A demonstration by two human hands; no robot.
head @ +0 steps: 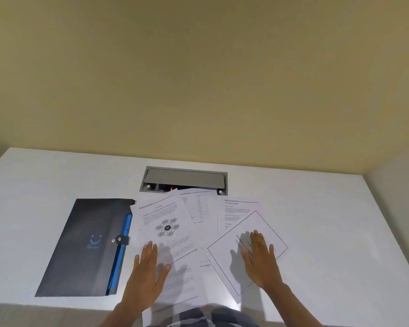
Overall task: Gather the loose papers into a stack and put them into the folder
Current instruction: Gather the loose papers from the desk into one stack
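Note:
Several loose printed papers (198,223) lie fanned out and overlapping on the white table (340,232). One sheet shows a round diagram (167,227); another on the right carries a framed rectangle (267,227). A dark grey folder (85,246) with a blue edge and a snap clasp lies shut to the left, its right edge touching the papers. My left hand (148,274) hovers flat over the diagram sheet's lower part, fingers apart. My right hand (261,260) is spread flat over the framed sheet. Neither hand holds anything.
A grey cable hatch (184,178) is set into the table behind the papers, its lid partly raised. A yellow wall rises beyond the table's far edge. The near table edge runs just below the papers, above my checked clothing (198,317).

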